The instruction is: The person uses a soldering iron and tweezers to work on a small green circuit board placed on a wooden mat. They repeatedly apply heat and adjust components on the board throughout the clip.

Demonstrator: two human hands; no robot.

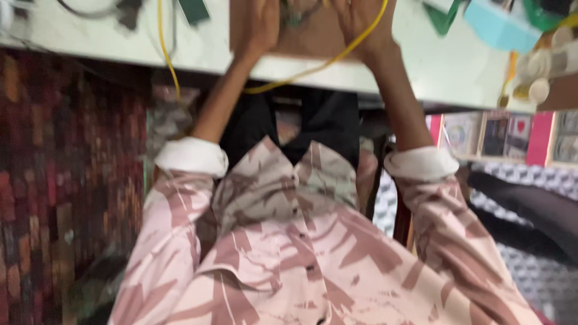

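Hands lie side by side on a brown board point(313, 42) at the desk point(445, 72) edge: left hand point(262, 24), right hand point(361, 21). Fingers run out of frame, grip untellable. Yellow cable point(325, 63) crosses under the right wrist, nearer that hand.

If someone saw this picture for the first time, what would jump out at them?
First, the pink patterned shirt with rolled white cuffs, filling the lower middle. Next, both forearms reaching up to a brown board on the pale table at the top, the left hand and right hand resting on it. A yellow cable curves across the table edge under the hands.
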